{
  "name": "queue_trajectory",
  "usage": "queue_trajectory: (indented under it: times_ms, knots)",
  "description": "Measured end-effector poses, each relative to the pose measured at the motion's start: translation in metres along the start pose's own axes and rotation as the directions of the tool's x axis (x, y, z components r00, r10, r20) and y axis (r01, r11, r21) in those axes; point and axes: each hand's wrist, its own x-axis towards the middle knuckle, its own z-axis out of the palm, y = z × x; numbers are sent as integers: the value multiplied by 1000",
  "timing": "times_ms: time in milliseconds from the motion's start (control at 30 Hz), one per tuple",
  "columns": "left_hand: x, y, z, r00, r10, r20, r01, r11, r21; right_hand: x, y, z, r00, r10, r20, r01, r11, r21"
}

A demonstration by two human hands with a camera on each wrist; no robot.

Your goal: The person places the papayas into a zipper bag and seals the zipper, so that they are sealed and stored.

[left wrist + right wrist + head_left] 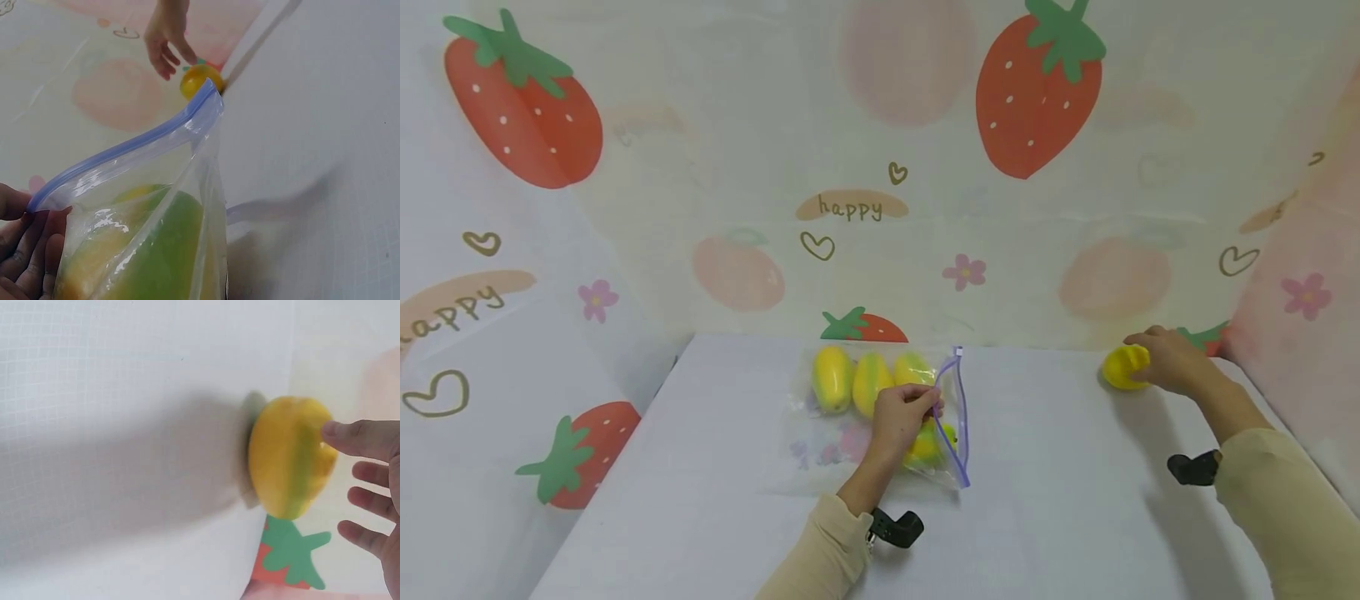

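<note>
hands first: the left hand pinches the bag's purple rim between thumb and fingers; the right hand is well opened at the loose fruit, fingers spread and not wrapped round it, thumb over its side; i cannot tell if it touches.

both work above the white tabletop. near its middle lies the clear bag, mouth gaping to the right. it looks thin, limp and slippery, so the stiffer purple rim seems the best hold.

the bagged fruits are mango-shaped, yellow and green. the loose fruit sits by the tabletop's far edge, toward the right corner. i'd judge it light, firm and smooth, hardly fragile but apt to roll; take it across the middle, thumb opposite fingers.

counted: one bag, at least four fruits showing inside, one fruit outside, and one small slider at the rim's far end.
</note>
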Motion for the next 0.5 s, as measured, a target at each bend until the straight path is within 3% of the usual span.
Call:
queue_trajectory:
  times_ms: [233,500]
  knots:
    - [1,1,0,1000,4,5,-4,1000,8,0,12,4,996,83,22,-83,996,37]
    - [-1,2,0,1000,0,4,0,1000,14,3,24,14,993,112,39,-113,993,26]
